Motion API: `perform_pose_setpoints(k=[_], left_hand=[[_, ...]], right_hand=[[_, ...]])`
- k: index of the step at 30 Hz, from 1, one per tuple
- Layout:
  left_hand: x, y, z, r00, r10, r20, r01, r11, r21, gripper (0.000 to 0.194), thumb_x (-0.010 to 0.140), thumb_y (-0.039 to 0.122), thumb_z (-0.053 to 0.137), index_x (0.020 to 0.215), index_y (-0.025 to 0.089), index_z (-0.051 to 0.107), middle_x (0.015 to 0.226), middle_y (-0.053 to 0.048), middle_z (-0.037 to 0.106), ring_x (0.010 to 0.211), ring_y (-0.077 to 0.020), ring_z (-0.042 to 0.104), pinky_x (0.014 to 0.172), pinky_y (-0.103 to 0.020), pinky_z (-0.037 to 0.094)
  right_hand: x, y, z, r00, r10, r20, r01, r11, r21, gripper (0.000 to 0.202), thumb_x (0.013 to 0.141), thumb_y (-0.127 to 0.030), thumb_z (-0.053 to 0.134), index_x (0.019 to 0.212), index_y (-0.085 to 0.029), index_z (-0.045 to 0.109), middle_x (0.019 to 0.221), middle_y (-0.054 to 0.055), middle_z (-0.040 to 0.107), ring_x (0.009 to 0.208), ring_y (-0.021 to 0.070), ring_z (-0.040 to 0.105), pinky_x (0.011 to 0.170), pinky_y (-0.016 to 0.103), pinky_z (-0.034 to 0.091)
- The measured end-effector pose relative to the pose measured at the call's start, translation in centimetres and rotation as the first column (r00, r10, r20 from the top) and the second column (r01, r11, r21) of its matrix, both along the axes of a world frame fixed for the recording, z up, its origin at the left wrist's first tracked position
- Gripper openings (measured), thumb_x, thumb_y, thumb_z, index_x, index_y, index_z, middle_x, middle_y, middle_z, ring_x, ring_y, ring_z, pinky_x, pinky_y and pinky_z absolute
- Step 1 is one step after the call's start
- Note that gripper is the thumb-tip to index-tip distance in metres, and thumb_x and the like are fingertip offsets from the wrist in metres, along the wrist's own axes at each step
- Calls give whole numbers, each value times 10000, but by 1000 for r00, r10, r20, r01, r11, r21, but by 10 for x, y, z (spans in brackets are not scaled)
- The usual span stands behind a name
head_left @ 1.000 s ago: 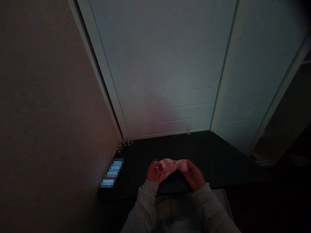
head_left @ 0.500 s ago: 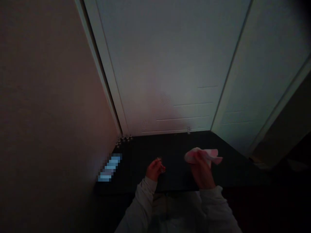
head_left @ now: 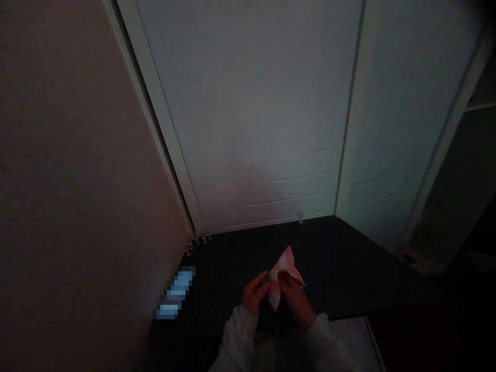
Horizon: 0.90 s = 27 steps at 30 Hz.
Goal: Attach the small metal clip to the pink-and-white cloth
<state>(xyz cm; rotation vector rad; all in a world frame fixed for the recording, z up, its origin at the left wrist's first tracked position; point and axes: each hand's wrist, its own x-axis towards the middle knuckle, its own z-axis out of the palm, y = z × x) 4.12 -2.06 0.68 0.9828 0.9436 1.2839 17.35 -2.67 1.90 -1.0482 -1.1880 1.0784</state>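
Over the dark table, my right hand (head_left: 295, 300) is closed on a pink-and-white cloth (head_left: 285, 263), whose corners stick up and hang down around the fingers. Beside it, touching or nearly touching the cloth, my left hand (head_left: 254, 295) is pinched round a small clear, shiny object (head_left: 267, 277). Fingers and cloth cover most of that object, so its exact kind cannot be made out. The two hands are close together near the table's front edge.
Several small shiny objects (head_left: 198, 239) stand in the far left corner of the dark table (head_left: 232, 258). Another small clear object (head_left: 299, 216) is at the back edge by the white panelled door (head_left: 251, 113). A blurred-out bright rectangle (head_left: 176, 293) lies at the left edge.
My right hand has brought the cloth left and slightly down to my left hand. The small clear object in my left hand is now mostly covered. The view has shifted slightly.
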Motion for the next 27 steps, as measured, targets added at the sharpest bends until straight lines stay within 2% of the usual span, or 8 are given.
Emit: perform_pose_setpoints(k=[4,6,10,14,22,27], left_hand=[[-1,1,-4,1000,-18,10,18,1000,-1,412,536,248,675,930,140,620,908,-88,630,840,-214,555,739,-303,417],[-1,3,-7,1000,-22,-13,23,1000,18,434,532,275,674,938,134,613,893,-83,629,832,-206,552,748,-305,410],[-1,4,-8,997,-25,-77,27,999,26,495,524,326,669,972,139,571,757,-41,617,673,-146,550,608,-261,419],[1,2,-5,991,-23,-130,28,999,36,413,514,342,669,855,143,547,646,-4,578,506,-81,482,474,-209,358],[-1,6,-11,989,1,-147,4,999,35,394,527,358,657,833,140,540,620,4,564,455,-59,425,444,-200,308],[0,5,-11,991,22,-132,-20,1000,14,404,517,390,652,816,132,568,613,-2,565,462,-68,431,433,-202,281]], right_hand=[[-5,1,7,991,131,-35,-133,989,-70,275,669,-402,522,735,-155,625,756,54,643,756,218,573,720,334,423],[-5,1,7,986,150,-67,-156,984,-85,288,660,-408,535,741,-144,618,755,59,640,764,216,569,709,317,424],[-4,1,-2,992,73,-107,-81,994,-77,275,640,-386,567,760,-140,596,769,58,630,749,203,562,679,295,428],[-2,2,-12,993,6,-121,-17,996,-90,311,629,-385,584,817,-138,591,845,68,625,807,209,554,721,304,419],[0,-4,-6,985,133,-114,-139,989,-45,308,637,-377,587,865,-170,605,878,57,624,846,214,551,753,316,411],[-2,-5,-5,978,187,-91,-190,981,-29,358,618,-334,614,944,-194,566,846,44,612,786,198,560,652,296,445]])
